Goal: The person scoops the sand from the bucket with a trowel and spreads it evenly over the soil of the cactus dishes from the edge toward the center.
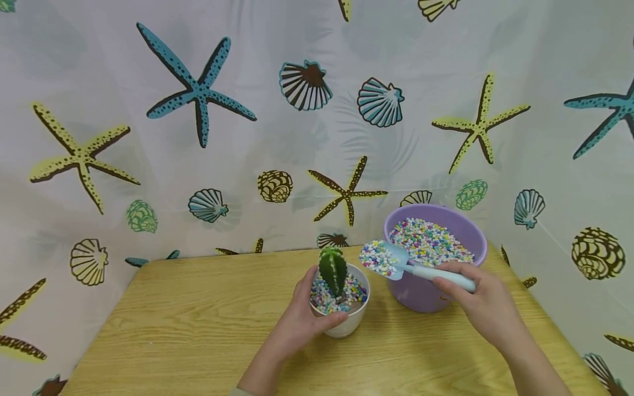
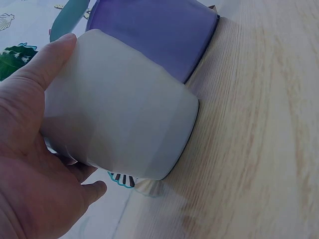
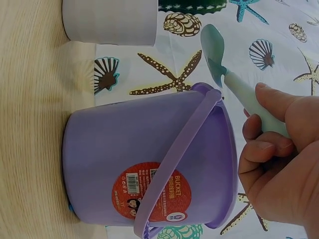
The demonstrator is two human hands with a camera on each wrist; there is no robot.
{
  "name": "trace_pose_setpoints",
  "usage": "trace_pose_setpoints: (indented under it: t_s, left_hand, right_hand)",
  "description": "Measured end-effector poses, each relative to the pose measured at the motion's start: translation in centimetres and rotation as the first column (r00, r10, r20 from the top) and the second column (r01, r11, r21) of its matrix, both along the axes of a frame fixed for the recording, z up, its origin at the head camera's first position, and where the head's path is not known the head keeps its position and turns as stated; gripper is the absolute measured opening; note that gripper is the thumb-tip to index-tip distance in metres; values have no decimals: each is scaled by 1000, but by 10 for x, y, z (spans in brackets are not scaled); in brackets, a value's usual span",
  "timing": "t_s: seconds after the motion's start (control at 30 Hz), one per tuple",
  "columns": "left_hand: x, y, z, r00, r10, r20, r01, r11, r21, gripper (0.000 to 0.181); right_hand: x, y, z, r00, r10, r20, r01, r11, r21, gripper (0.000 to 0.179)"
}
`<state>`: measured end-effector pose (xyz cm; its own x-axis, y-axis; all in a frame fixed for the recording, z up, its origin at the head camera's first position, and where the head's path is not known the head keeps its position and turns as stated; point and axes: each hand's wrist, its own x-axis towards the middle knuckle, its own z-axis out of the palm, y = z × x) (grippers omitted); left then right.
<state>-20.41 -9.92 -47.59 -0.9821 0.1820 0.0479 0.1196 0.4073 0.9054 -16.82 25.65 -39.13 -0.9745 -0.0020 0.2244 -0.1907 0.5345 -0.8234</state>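
Observation:
My left hand (image 1: 300,322) holds a white pot (image 1: 345,328) by its near and left sides, thumb along the front of the rim. In the pot stands a green cactus (image 1: 333,270), with colourful pebbles (image 1: 353,287) around it and a brownish patch showing through. My right hand (image 1: 477,294) grips the handle of a light blue scoop (image 1: 399,254). Its blade, heaped with pebbles, is up between the pot and a purple bucket (image 1: 418,294). In the right wrist view the fingers (image 3: 271,144) curl round the scoop handle.
The bucket, filled with the same small pebbles (image 1: 426,240), stands right of the pot near the back of the wooden table (image 1: 198,319). Its handle (image 3: 177,154) hangs down over a red label (image 3: 172,194). A curtain (image 1: 277,132) with starfish and shells hangs behind.

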Motion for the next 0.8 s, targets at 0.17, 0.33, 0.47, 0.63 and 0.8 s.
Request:
trace_pose_setpoints:
  t_s: [0.17, 0.33, 0.47, 0.63, 0.8]
  left_hand:
    - [-1, 0, 0, 1000, -1, -1, 1, 1000, -6, 125]
    - [-1, 0, -1, 1000, -1, -2, 1, 1000, -2, 125]
    - [0, -1, -1, 1000, -7, -7, 7, 1000, 2, 124]
    - [1, -1, -2, 1000, -13, -15, 13, 1000, 5, 124]
    - [1, -1, -1, 1000, -13, -19, 13, 1000, -2, 124]
  right_hand:
    - [2, -2, -1, 999, -5, -37, 7, 999, 48, 28]
    - [4, -4, -2, 999, -6, -42, 10, 997, 82, 30]
    - [6, -6, -2, 999, -10, -44, 14, 995, 94, 32]
    - [7, -9, -3, 999, -12, -37, 16, 994, 106, 31]
    - [8, -11, -5, 999, -13, -34, 17, 992, 124, 31]
